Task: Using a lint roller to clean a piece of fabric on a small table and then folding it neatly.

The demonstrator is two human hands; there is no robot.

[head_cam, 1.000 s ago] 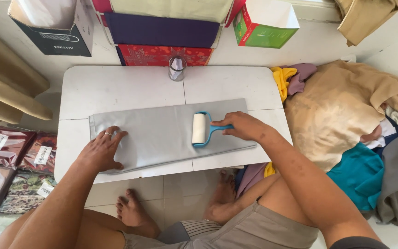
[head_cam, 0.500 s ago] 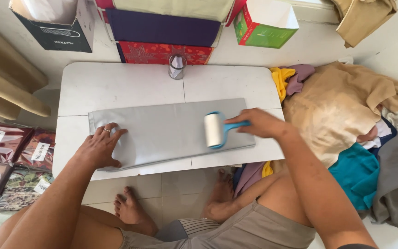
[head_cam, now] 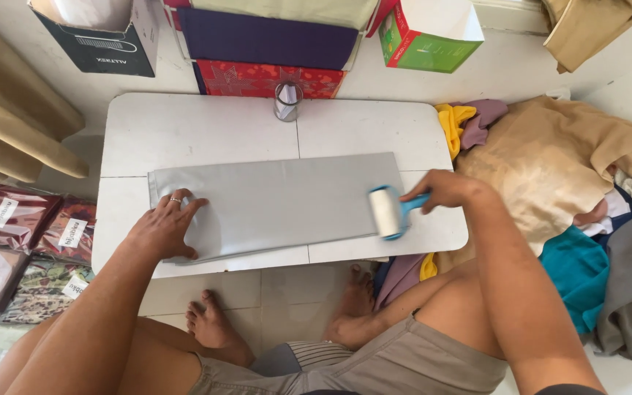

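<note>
A folded grey cloth [head_cam: 287,201] lies flat across a low white table [head_cam: 206,132]. My left hand [head_cam: 164,228] presses flat on the cloth's left end, fingers spread, a ring on one finger. My right hand [head_cam: 444,192] grips the blue handle of a lint roller [head_cam: 388,212], whose white roll rests on the cloth's right edge near the table's front right corner.
A small metal cup [head_cam: 286,102] stands at the table's back edge. Boxes [head_cam: 265,36] line the wall behind. A heap of clothes [head_cam: 565,183] lies to the right, packaged fabrics [head_cam: 16,241] to the left. My bare feet [head_cam: 213,322] sit under the table's front edge.
My right hand has drawn the lint roller rightward along the cloth, from its middle to its right edge. My left hand has stayed on the left end.
</note>
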